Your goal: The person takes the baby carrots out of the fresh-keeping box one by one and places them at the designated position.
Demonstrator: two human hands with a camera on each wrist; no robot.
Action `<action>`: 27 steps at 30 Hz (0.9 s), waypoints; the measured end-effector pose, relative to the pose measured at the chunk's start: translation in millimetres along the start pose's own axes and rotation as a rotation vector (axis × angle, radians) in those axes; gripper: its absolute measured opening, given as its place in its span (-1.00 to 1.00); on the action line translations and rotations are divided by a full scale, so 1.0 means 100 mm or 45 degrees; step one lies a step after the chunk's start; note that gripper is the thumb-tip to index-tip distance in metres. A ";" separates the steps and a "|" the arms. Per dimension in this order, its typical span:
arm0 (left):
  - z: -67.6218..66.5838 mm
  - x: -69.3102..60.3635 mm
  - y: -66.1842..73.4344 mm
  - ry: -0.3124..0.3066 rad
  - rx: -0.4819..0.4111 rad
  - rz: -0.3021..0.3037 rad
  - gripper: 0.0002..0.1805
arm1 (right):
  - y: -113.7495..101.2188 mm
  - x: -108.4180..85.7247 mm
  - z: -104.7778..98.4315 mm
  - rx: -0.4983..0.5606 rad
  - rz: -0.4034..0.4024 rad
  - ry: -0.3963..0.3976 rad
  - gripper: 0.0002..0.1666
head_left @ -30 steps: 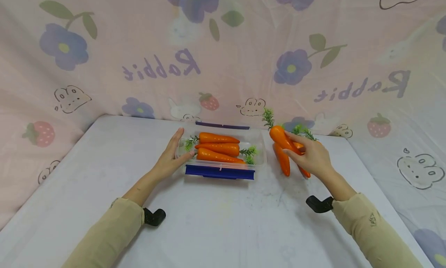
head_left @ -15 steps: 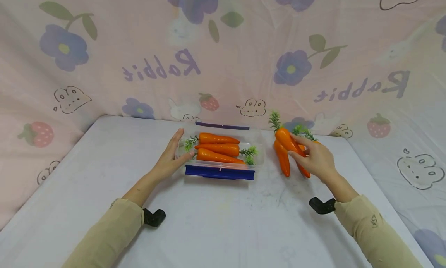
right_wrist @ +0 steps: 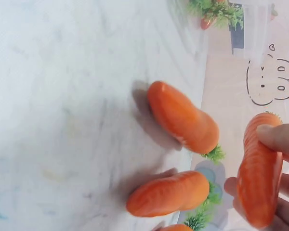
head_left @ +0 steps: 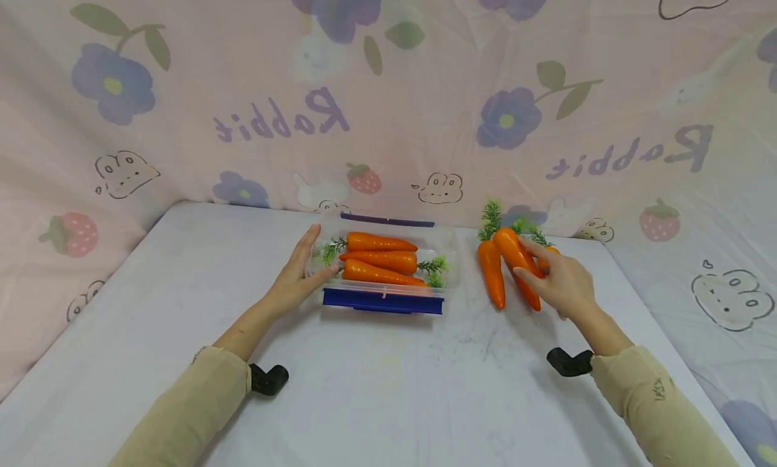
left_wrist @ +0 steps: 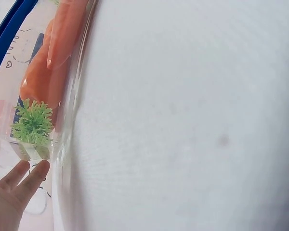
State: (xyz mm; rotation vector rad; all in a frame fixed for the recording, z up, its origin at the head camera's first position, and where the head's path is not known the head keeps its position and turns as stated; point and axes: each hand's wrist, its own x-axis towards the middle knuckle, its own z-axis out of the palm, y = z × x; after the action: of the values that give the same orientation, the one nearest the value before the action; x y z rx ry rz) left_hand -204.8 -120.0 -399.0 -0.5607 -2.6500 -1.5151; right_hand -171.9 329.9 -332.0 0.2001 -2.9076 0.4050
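Note:
In the head view a clear box with blue side flaps [head_left: 382, 301] holds three orange carrots [head_left: 382, 260] with green tops. My left hand [head_left: 297, 271] rests against the box's left end, thumb and fingers spread; the left wrist view shows its fingertips by the box wall. My right hand [head_left: 561, 278] pinches a carrot [head_left: 513, 247] between thumb and fingers, above the others on the right. One carrot [head_left: 491, 274] lies on the table beside it; another [right_wrist: 168, 193] shows in the right wrist view, and part of a further one [right_wrist: 176, 228] at that view's bottom edge.
A white table [head_left: 388, 386] bears everything. Behind it hangs a pink cloth [head_left: 400, 82] printed with flowers, rabbits and strawberries. Black curved pieces [head_left: 269, 379] stick out at both sleeve cuffs.
My right hand has moved right and slightly toward me with the pinched carrot, away from the box. The left hand and the box have stayed put.

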 end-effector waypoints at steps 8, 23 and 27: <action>-0.01 0.00 -0.01 -0.007 -0.016 0.020 -0.09 | 0.11 -0.03 -0.01 -0.041 0.063 -0.019 -0.24; -0.01 -0.01 0.01 -0.008 -0.025 0.011 -0.10 | 0.30 -0.06 0.02 -0.099 0.133 0.056 -0.25; -0.01 -0.01 0.01 -0.010 -0.026 0.005 -0.10 | 0.34 -0.07 0.02 -0.092 0.172 0.062 -0.24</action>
State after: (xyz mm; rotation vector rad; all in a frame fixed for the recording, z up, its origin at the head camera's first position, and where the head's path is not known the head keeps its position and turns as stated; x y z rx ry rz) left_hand -203.6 -120.6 -397.6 -0.5736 -2.6407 -1.5442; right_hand -171.1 362.8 -344.0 -0.0171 -2.8908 0.3201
